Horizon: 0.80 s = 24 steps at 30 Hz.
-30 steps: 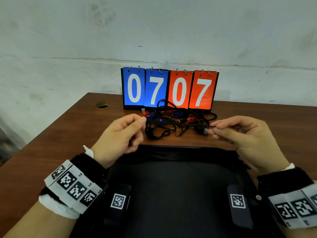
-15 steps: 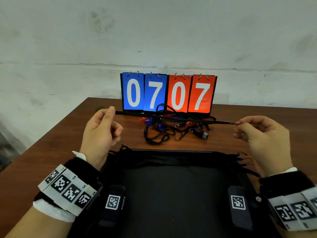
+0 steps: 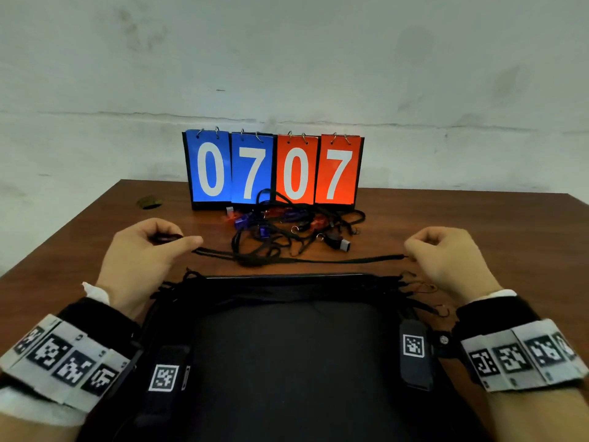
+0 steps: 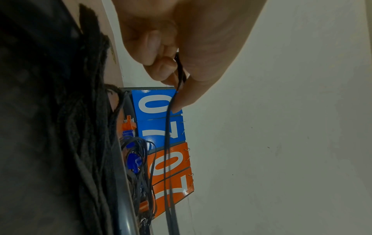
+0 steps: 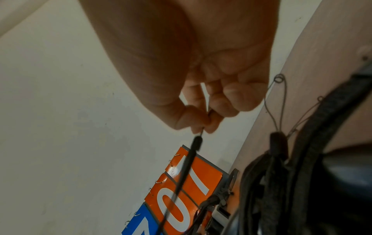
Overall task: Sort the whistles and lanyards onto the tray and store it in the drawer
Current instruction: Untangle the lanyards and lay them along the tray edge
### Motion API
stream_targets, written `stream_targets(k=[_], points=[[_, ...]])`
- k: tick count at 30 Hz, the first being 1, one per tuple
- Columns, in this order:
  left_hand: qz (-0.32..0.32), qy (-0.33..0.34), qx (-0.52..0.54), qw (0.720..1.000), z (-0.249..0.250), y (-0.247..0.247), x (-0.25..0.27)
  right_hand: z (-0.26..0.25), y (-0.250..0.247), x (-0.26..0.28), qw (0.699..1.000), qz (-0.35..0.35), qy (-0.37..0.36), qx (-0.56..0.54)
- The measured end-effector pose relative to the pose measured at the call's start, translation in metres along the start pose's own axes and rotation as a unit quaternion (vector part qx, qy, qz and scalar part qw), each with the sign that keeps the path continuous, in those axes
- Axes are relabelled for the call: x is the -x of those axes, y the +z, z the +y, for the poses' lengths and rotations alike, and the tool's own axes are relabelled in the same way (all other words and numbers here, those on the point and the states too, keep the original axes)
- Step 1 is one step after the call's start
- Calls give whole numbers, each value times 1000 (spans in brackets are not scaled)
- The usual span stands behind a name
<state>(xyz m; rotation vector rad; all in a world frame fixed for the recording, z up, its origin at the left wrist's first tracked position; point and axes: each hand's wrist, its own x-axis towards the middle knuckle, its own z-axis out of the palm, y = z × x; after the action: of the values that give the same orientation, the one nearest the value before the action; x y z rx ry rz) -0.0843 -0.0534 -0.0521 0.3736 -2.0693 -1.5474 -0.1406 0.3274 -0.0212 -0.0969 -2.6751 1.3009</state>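
A black lanyard (image 3: 318,260) is stretched level between my hands, just beyond the far rim of the black tray (image 3: 287,276). My left hand (image 3: 191,243) pinches its left end, and in the left wrist view my left hand (image 4: 179,89) has thumb and finger closed on the lanyard (image 4: 167,143). My right hand (image 3: 409,256) pinches the thin right end, as does my right hand (image 5: 202,128) on the lanyard (image 5: 185,167) in the right wrist view. Several straightened lanyards (image 3: 287,290) lie along the tray's far side. A tangled pile (image 3: 280,237) of lanyards with blue, red and black whistles sits behind.
A flip scoreboard (image 3: 274,169) reading 0707 stands at the back of the brown table (image 3: 79,250), right behind the pile. A small cable hole (image 3: 149,202) is at the far left. A pale wall rises behind the table.
Both hands pulled apart, drawing one lanyard out of the pile and stretching it straight. They then lowered it from above the pile to just beyond the tray's far rim.
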Motion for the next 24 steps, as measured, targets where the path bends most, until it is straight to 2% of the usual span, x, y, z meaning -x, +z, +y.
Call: stream_targets(k=[3, 5, 8, 17, 21, 24], points=[[-10, -15, -30, 999, -2, -1, -2, -1, 0, 3, 993, -100, 56, 23], [5, -20, -43, 999, -5, -3, -4, 0, 0, 4, 986, -139, 82, 35], [42, -26, -46, 998, -7, -4, -7, 1, -1, 1, 983, -146, 94, 64], [73, -49, -44, 995, 6, -3, 0, 4, -4, -1, 977, -153, 92, 118], [77, -50, -27, 995, 6, -5, 0, 5, -4, -1, 975, -153, 93, 131], [53, -61, -25, 996, 2, -8, -3, 6, -4, -2, 978, -130, 88, 137]])
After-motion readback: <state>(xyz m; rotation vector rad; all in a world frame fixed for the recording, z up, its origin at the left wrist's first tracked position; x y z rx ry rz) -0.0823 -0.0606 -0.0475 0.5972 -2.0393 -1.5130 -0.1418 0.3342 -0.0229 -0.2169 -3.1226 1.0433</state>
